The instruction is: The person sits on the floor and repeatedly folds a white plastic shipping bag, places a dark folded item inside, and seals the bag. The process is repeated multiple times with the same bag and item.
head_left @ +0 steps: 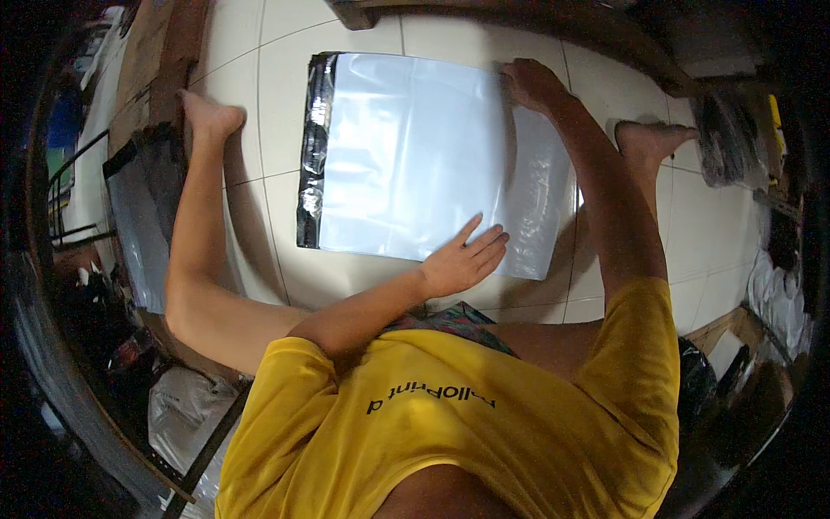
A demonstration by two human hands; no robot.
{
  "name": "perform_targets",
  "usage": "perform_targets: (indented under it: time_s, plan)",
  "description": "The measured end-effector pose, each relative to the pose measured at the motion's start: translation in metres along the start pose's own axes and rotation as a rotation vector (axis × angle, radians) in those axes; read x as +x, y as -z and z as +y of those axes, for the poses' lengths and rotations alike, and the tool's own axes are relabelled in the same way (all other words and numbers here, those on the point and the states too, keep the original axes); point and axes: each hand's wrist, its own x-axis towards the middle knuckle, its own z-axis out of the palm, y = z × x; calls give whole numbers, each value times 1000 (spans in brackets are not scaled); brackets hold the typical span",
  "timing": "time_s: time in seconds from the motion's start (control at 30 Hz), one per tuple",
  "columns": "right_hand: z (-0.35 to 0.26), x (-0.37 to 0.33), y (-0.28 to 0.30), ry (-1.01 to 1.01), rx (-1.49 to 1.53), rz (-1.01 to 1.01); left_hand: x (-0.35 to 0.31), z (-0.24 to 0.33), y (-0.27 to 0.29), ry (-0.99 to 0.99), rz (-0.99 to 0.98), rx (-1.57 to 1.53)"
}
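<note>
A stack of white plastic mailing bags (406, 156) lies flat on the tiled floor between my legs, with black strips along its left side. My left hand (467, 259) rests palm down on the near right part of the top bag, fingers spread. At the far right corner, my right hand (532, 85) is closed on the top bag's edge; its fingertips are partly hidden. That bag's right edge bows slightly upward and casts a shadow. Beneath it, a greyer, glossy plastic layer (536, 199) sticks out to the right.
Brown cardboard (151, 78) stands by my left foot, with grey plastic bags (143, 216) nearer me. A dark wooden beam (519, 26) runs along the far side. Clear-wrapped bundles (731, 138) lie beyond my right foot. A translucent bag (186, 411) sits at the near left.
</note>
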Motion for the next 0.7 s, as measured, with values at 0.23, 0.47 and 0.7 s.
perform_targets:
  time_s: [0.23,0.47,0.7]
  plan:
    - [-8,16,8,111,10,-41,-24,-17,22,74,46,0]
    - [-34,26,5,226,-51,-16,-39,-11,17,104,116,67]
    - [-52,38,6,46,111,108,-57,-24,29,191,117,64]
